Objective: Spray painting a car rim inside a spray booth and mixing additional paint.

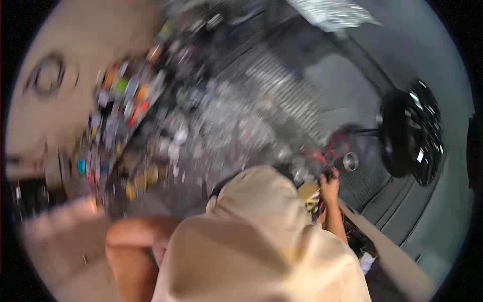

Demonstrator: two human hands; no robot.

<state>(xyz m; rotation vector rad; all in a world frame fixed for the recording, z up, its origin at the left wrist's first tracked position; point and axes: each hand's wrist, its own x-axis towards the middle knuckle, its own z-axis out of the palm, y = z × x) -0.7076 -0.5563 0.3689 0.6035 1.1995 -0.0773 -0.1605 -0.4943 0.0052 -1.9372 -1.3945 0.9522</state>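
Note:
My right hand (329,186) reaches out at the right of my body, its fingers closed around a small dark object that blur keeps me from naming. Thin red cord (339,143) loops just beyond the fingers. Beside them lies a round silver metal cup or ring (350,161). A tan and yellow item (309,194) sits left of the wrist. At the lower left my left arm (138,234) is bent, and its hand is hidden from sight. My beige clothing (261,241) fills the lower middle.
Blurred clutter of small coloured items (126,100) spreads over the left and centre. A large black wheel-like object (412,133) stands at the right. Silvery sheeting (334,15) lies at the top, and a dark coiled ring (49,74) rests far left.

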